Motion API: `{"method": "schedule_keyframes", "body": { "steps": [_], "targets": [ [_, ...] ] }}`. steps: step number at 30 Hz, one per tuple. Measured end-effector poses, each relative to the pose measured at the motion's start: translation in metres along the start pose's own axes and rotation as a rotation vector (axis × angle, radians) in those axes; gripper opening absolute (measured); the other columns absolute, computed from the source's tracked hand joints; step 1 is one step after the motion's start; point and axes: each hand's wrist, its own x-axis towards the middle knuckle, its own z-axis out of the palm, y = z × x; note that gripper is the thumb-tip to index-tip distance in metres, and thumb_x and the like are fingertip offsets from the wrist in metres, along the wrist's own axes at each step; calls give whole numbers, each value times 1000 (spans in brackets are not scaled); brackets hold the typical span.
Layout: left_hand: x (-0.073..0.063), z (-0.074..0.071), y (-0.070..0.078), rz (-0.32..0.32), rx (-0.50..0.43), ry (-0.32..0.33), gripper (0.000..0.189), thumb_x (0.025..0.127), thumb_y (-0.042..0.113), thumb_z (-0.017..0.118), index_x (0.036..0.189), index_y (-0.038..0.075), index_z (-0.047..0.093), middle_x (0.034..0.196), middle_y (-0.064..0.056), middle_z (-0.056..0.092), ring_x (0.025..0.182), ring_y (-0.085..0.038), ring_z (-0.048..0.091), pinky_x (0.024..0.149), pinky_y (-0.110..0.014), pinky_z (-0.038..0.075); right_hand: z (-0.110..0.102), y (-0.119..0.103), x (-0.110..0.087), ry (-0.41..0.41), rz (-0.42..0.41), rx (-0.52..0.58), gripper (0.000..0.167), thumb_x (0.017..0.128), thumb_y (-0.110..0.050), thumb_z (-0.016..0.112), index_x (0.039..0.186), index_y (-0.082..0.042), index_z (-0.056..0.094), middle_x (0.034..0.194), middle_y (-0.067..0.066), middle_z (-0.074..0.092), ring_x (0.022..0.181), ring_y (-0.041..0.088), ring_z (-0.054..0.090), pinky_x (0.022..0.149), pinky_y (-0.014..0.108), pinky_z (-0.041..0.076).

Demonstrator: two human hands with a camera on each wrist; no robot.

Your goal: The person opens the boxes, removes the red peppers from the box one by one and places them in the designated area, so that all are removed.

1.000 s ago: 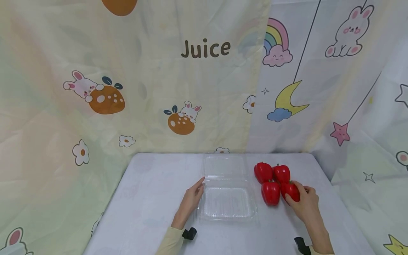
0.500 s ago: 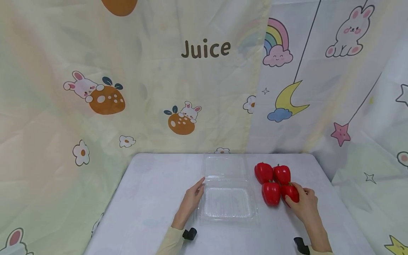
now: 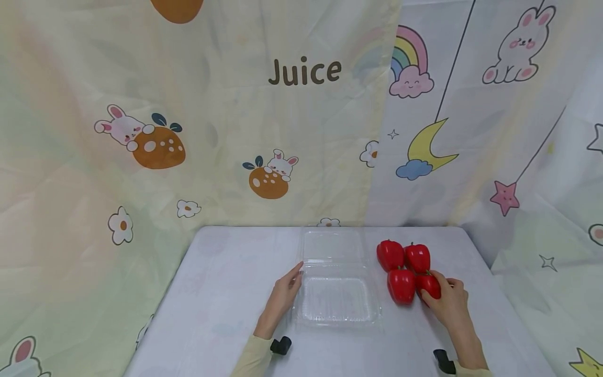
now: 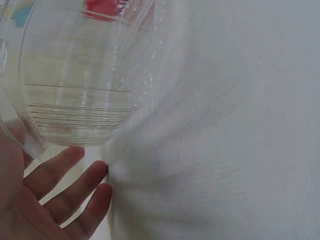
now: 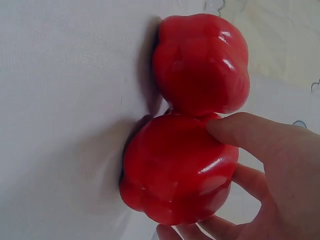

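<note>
A clear plastic clamshell container (image 3: 336, 298) lies with its lid spread back on the table. My left hand (image 3: 280, 296) rests against its left side near the hinge. In the left wrist view, several slightly bent, spread fingers (image 4: 75, 192) lie beside the ribbed plastic wall; part of the hand is behind the clear rim. At the right, my right hand (image 3: 451, 303) grips the near-right red bell pepper (image 5: 175, 170), thumb on one side and fingers round the other. That pepper sits on the table, touching its neighbour.
Other red bell peppers stand close by: one at near left (image 3: 401, 286), one at far left (image 3: 390, 255) and one at far right (image 3: 417, 258). The white-covered table (image 3: 226, 293) meets printed curtains (image 3: 212, 104) at the back and sides.
My right hand has shifted very slightly to the left, still on the same bell pepper. The left hand, the container and the other peppers look unchanged.
</note>
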Motion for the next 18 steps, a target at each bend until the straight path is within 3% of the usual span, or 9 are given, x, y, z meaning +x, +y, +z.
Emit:
{"method": "schedule_keyframes", "body": {
  "steps": [18],
  "targets": [
    [0, -1, 1, 5, 8, 1, 45, 107, 30, 48, 152, 24, 46, 141, -10, 62, 118, -28, 68, 98, -43, 57, 3, 1, 6, -12, -11, -40, 78, 88, -16, 72, 153, 0, 32, 138, 41, 27, 126, 59, 28, 85, 68, 54]
  ]
}}
